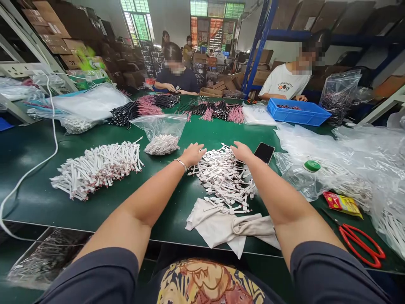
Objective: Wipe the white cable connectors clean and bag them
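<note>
A loose pile of small white cable pieces (221, 175) lies on the green table (171, 190) in front of me. At its upper left edge is my left hand (192, 154), fingers spread and holding nothing, with a bracelet on the wrist. My right hand (241, 151) touches the pile's upper right edge, its fingers apart and nothing in its grasp. A clear bag of white pieces (162, 144) stands just beyond my left hand. Farther left is a larger heap of white cables (98, 168). A white cloth (218, 230) lies below the pile.
A phone (264, 153), a green-capped bottle (300, 175) and red scissors (362, 245) lie to the right. Bundles of black and pink wires (145, 105) and a blue bin (297, 112) stand at the back. Two people sit across the table. A white cord (52, 109) runs down the left.
</note>
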`<state>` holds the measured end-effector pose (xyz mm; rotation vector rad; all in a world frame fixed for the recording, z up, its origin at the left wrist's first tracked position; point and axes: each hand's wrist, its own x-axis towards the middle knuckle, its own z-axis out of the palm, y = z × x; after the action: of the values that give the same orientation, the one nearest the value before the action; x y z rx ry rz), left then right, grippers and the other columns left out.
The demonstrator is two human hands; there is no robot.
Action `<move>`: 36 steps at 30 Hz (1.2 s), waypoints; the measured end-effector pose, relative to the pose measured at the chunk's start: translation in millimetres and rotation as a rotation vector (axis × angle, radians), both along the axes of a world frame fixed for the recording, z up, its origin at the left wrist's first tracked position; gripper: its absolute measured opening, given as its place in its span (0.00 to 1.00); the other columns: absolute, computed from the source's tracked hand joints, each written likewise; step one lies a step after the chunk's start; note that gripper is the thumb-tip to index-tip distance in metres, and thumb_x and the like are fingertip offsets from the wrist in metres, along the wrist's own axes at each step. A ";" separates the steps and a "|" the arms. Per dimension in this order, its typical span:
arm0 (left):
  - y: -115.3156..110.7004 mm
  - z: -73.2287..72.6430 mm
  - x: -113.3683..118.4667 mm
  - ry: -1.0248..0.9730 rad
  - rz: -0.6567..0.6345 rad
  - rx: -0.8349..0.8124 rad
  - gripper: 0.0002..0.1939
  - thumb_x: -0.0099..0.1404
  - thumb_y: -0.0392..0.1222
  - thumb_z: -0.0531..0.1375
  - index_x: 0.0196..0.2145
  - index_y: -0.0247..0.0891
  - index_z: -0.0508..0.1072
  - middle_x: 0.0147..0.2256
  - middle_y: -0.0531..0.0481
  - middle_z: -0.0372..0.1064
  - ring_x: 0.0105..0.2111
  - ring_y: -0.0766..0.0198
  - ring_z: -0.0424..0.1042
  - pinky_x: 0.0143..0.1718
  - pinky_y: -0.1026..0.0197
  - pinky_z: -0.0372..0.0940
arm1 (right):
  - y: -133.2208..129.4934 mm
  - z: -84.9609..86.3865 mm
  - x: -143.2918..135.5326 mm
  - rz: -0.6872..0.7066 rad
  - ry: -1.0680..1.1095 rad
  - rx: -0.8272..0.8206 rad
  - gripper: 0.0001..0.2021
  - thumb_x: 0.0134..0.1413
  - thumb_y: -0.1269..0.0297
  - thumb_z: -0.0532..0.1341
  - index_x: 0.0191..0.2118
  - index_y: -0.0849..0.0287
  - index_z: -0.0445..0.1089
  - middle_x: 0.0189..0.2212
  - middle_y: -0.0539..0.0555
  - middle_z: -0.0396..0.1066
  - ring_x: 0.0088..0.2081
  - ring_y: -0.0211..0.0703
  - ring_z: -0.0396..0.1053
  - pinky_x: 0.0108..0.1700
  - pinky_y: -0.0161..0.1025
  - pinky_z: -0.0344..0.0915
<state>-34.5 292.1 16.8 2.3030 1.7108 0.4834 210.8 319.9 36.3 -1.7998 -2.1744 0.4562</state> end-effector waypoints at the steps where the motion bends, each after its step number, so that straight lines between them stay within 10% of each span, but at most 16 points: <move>1: -0.5 -1.6 3.3 0.021 -0.004 -0.023 0.23 0.68 0.51 0.45 0.54 0.38 0.66 0.58 0.36 0.60 0.60 0.45 0.56 0.57 0.38 0.50 | 4.4 -2.9 -3.4 0.006 0.001 -0.018 0.17 0.61 0.58 0.56 0.53 0.58 0.64 0.53 0.58 0.64 0.50 0.46 0.66 0.52 0.51 0.65; 8: -36.8 3.1 1.6 0.160 -0.114 -0.124 0.18 0.68 0.48 0.45 0.40 0.40 0.72 0.44 0.42 0.71 0.48 0.53 0.67 0.52 0.51 0.59 | -13.5 -13.3 -28.3 0.229 0.032 -0.130 0.18 0.60 0.61 0.56 0.55 0.58 0.66 0.53 0.57 0.68 0.52 0.46 0.67 0.54 0.42 0.63; 18: -99.9 29.5 -15.6 0.230 -0.154 -0.097 0.17 0.67 0.45 0.48 0.47 0.39 0.71 0.46 0.45 0.72 0.46 0.58 0.69 0.48 0.61 0.61 | -82.9 14.8 -33.0 0.491 -0.004 -0.126 0.15 0.59 0.62 0.56 0.49 0.56 0.73 0.49 0.55 0.73 0.51 0.50 0.69 0.54 0.44 0.63; 26: -11.3 45.3 38.6 0.333 -0.169 0.011 0.14 0.68 0.38 0.49 0.45 0.37 0.72 0.47 0.42 0.69 0.50 0.57 0.66 0.52 0.58 0.59 | -188.0 15.0 25.3 0.471 -0.231 0.125 0.23 0.59 0.63 0.55 0.58 0.66 0.63 0.61 0.65 0.57 0.64 0.56 0.52 0.63 0.54 0.54; 36: 70.3 13.4 105.4 0.426 -0.095 -0.075 0.17 0.66 0.45 0.57 0.50 0.33 0.68 0.49 0.42 0.65 0.48 0.56 0.68 0.48 0.47 0.65 | -252.7 -66.3 116.9 0.205 -0.277 0.229 0.22 0.64 0.61 0.48 0.58 0.64 0.64 0.60 0.60 0.60 0.62 0.52 0.57 0.59 0.52 0.63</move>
<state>71.0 362.5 30.1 2.5488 1.7409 -0.1002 327.7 67.2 -30.0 -1.6037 -2.4918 -0.0072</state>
